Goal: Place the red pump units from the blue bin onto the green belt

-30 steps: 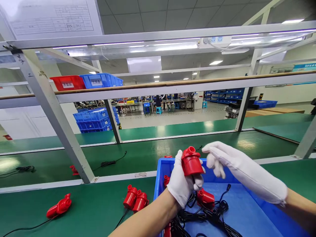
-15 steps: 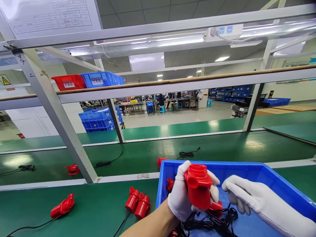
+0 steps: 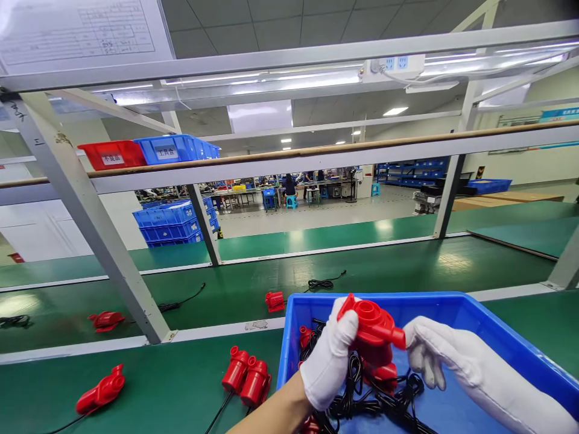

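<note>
Your left grip is wrapped around the red housing, up over the blue bin, apparently held by its side so the round port faces up and the nozzle points out to the right. Your right grip has its fingers loosely bent at that nozzle's tip; whether they pinch it, you can't tell. Below, black cords lie bundled, likely to limit tangling, while two more housings sit together on the bench
</note>
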A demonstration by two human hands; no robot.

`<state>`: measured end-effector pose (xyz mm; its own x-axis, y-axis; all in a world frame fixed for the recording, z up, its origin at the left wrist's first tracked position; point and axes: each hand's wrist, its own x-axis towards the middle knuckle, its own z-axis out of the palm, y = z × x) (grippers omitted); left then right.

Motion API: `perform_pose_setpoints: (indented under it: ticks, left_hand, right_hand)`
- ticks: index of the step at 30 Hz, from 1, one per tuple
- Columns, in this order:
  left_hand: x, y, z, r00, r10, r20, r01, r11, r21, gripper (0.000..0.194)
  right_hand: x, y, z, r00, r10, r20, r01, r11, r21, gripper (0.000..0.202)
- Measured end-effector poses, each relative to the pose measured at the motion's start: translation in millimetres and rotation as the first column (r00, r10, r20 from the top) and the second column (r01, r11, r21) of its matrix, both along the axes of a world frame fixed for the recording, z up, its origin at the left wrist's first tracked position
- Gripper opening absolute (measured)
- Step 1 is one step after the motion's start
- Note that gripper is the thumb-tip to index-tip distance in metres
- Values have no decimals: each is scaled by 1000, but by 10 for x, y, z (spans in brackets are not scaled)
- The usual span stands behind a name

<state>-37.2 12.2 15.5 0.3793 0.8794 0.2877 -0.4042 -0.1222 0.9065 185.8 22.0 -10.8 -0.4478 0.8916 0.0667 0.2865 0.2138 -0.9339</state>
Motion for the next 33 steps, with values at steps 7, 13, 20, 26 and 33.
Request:
perform_pose_setpoints:
  ticks: [7,13,20,26,33]
  left_hand:
    - [-49,113,-244,883,434,-179,-165,644,747,69]
    - [-166,131,-398,889,398,-227,2,492,871,79]
    - [-269,62,-382,791,523,-317,-55,577,815,104]
    - [-302,106,-453,508,543,-669,-134,817,561,65]
    - [-310,245,-594,334,476,-813,93,842,531,66]
  right_hand:
    - [-58,-155,111,989,73,131,-96,979,179,45]
    - [-127,-304,250,933,41,358,-144,953,266,40]
    - [-160,-240,201,958,-26,287,-50,966,253,46]
    - [290,275,864,914,-382,137,368,922,116,60]
    - [918,1272,1936,353,-804,478,336,586,737,85]
